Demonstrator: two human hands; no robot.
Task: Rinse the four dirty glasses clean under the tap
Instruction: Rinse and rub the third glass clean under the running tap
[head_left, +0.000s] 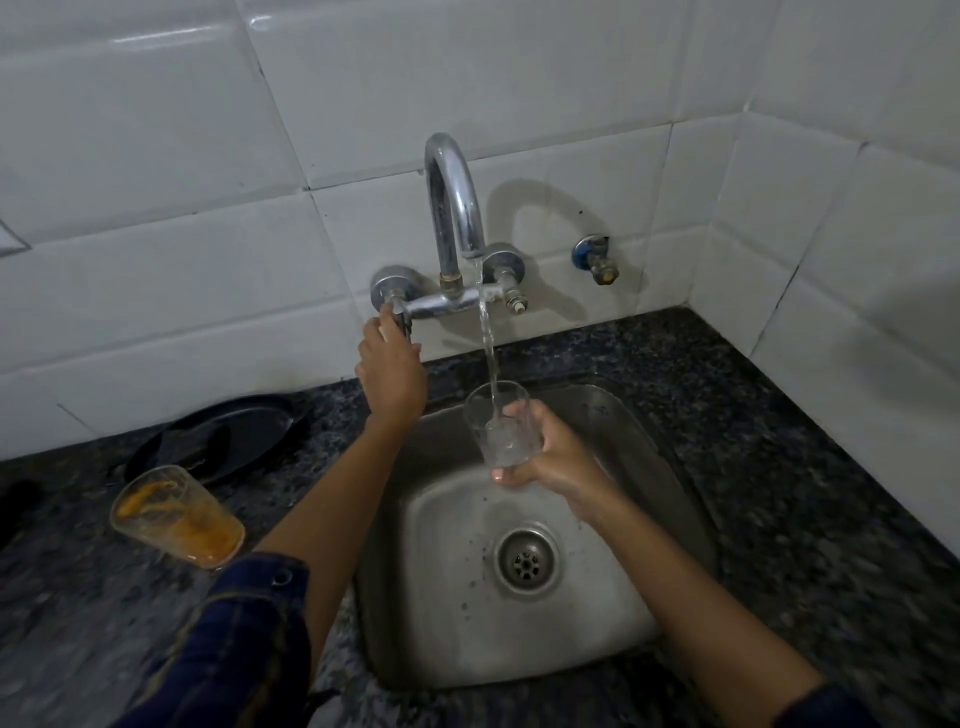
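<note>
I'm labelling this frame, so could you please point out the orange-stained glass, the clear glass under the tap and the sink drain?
Orange-stained glass tumbler (176, 514), head view: its side wall.
Clear glass tumbler (501, 423), head view: its wall.
Round steel sink drain (526, 562), head view: strainer centre.

From my feed: both forearms bare, left sleeve (244, 639) dark navy w/ thin plaid lines, rolled to elbow, snap button; right cuff (831, 709) dark too.

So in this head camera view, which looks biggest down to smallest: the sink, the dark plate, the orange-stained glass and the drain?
1. Sink
2. Dark plate
3. Orange-stained glass
4. Drain
The plate lies farther from the camera than the stained glass, so that gap may really be wider than it looks.
</note>
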